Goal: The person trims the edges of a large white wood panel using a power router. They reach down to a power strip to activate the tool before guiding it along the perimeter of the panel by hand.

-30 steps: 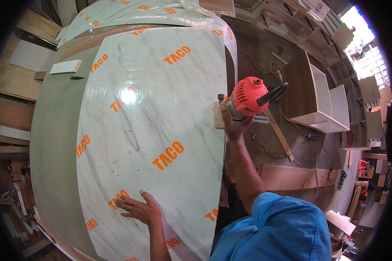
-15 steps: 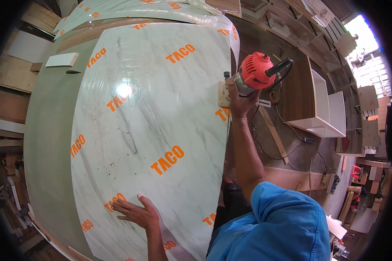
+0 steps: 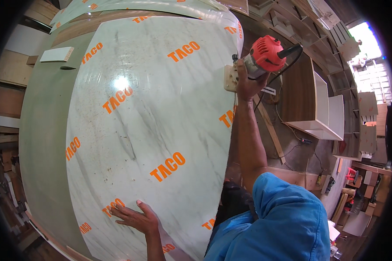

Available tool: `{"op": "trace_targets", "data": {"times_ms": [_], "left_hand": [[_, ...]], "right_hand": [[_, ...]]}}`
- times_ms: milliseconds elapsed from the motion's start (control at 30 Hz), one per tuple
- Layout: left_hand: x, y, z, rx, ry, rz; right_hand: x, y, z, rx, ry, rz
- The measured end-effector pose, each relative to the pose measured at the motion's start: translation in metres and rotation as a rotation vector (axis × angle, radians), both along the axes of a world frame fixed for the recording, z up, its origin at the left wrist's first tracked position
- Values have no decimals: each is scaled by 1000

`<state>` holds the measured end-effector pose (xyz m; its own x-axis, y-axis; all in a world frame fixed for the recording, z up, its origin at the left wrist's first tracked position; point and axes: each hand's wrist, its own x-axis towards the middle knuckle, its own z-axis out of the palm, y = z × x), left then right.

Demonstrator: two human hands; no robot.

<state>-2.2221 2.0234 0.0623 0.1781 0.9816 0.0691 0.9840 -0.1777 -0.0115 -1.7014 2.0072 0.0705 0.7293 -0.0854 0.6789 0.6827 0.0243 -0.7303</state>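
Observation:
Gripped in my right hand [image 3: 249, 85] is a red trim router [image 3: 265, 55], its square pale base resting at the right edge of a marble-patterned panel [image 3: 170, 135]. The router lies tilted outward, its black cord curving off the back. Where its bit meets the panel edge is hidden by the base. My left hand [image 3: 137, 216] lies on the near part of the panel, fingers spread, holding nothing. The panel is white with grey veins under glossy film with orange print.
A green-grey board [image 3: 43, 143] lies beneath the panel, with a small white offcut [image 3: 56, 54] on its far left. To the right stands a wood-and-white cabinet carcass [image 3: 302, 93]. A timber strip [image 3: 271, 130] and cords lie on the floor. Film-covered sheet [image 3: 148, 4] lies at the far end.
My right hand and the router have moved farther away along the panel's right edge. The view has shifted slightly. My left hand stays at its place on the panel.

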Motion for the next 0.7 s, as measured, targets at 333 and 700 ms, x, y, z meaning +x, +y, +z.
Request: {"op": "trace_targets", "data": {"times_ms": [333,700], "left_hand": [[-10,1,-11,-11,-30,5],[-9,1,-9,-31,-24,36]], "right_hand": [[56,24,-2,-2,-63,-9],[105,48,-8,35,-108,17]]}}
